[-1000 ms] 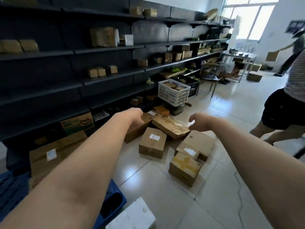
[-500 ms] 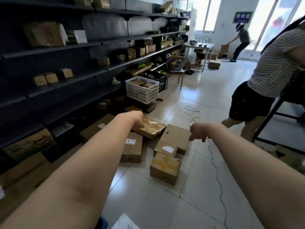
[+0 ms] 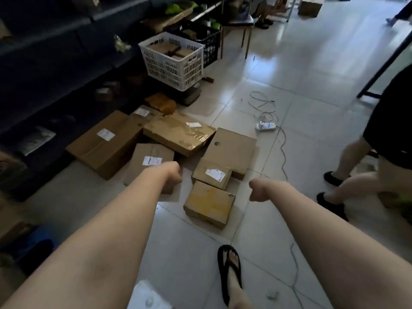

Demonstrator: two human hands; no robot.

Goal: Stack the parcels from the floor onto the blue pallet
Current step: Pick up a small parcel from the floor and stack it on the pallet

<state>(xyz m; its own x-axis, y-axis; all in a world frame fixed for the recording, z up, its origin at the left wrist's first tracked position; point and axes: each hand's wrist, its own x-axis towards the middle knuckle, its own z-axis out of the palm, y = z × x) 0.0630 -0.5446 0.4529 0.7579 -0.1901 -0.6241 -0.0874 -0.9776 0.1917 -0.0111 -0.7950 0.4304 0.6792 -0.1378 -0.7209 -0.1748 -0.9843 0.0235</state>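
Observation:
Several brown cardboard parcels lie in a heap on the tiled floor. My left hand hangs bent at the wrist over a labelled parcel and holds nothing. My right hand hovers, also with nothing in it, just right of a small yellowish parcel and a small labelled parcel. Behind them lie a flat parcel, a tape-wrapped parcel and a long parcel. A dark corner of the blue pallet shows at the lower left. The fingers of both hands are mostly hidden.
Dark shelving runs along the left. A white basket and a black crate stand behind the heap. A power strip with its cable lies on the floor to the right. Another person's legs stand close at the right. My sandalled foot is below.
The view has tipped down and come closer to the heap. Both hands have dropped lower over the parcels. The person at the right has stepped nearer.

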